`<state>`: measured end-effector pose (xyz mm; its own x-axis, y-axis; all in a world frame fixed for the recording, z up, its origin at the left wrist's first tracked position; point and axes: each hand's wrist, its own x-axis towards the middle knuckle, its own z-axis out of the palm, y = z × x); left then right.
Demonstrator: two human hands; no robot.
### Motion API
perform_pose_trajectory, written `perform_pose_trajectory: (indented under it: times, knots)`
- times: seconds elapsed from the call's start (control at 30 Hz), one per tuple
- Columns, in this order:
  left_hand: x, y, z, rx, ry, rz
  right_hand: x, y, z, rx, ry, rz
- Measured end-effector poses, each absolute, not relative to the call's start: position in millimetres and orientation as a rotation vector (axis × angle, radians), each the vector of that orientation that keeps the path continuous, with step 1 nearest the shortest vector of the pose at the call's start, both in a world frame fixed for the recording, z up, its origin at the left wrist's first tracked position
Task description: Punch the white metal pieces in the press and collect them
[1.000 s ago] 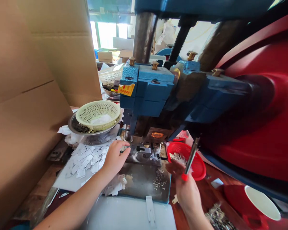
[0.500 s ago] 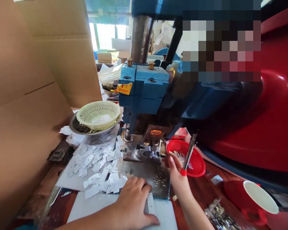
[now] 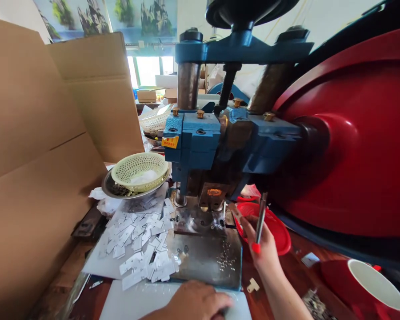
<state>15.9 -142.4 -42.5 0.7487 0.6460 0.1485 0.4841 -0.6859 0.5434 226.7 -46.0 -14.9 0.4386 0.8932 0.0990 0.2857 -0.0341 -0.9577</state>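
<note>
My right hand (image 3: 262, 238) is closed around a slim metal rod with a red end (image 3: 261, 220), over the near edge of the red basket (image 3: 282, 235). A small flat piece (image 3: 235, 212) shows at its fingertips, too blurred to name. My left hand (image 3: 196, 300) is curled low on the white sheet (image 3: 120, 304), partly cut off by the frame. Something small and dark by its fingertips is smeared. Between and beyond the hands stands the blue press (image 3: 200, 142), its die block (image 3: 200, 224) showing no plate on top. Many flat metal plates (image 3: 143, 235) lie piled left of it.
A large red flywheel (image 3: 360, 178) takes up the right side. Cardboard (image 3: 96, 98) walls the left. A pale green basket (image 3: 140, 166) rests in a metal bowl (image 3: 108, 186). Tiny scraps (image 3: 226, 258) lie on the press base; a red container (image 3: 340, 280) stands at lower right.
The plate that lay on the die is off it. My right hand has moved from the die's edge to the red basket. My left hand sits lower in view; the camera has tilted up.
</note>
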Motion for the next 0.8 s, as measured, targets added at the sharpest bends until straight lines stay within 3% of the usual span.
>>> perform_pose_trajectory:
  times: [0.2, 0.4, 0.57, 0.7, 0.8]
  knots:
    - [4, -144, -32, 2.026, 1.188, 0.87, 265, -89, -14, -1.74, -1.043, 0.641]
    - [4, -137, -34, 1.773, 1.303, 0.87, 283, -153, -37, -1.953, -1.37, 0.698]
    - [4, -135, -35, 1.764, 1.294, 0.859, 268, -175, -66, -2.073, -1.784, 0.401]
    - [3, -135, -36, 1.765, 1.305, 0.873, 257, -175, -75, -2.165, -1.882, 0.24]
    - [3, -135, -36, 1.784, 1.311, 0.881, 256, -173, -73, -2.146, -1.776, 0.34]
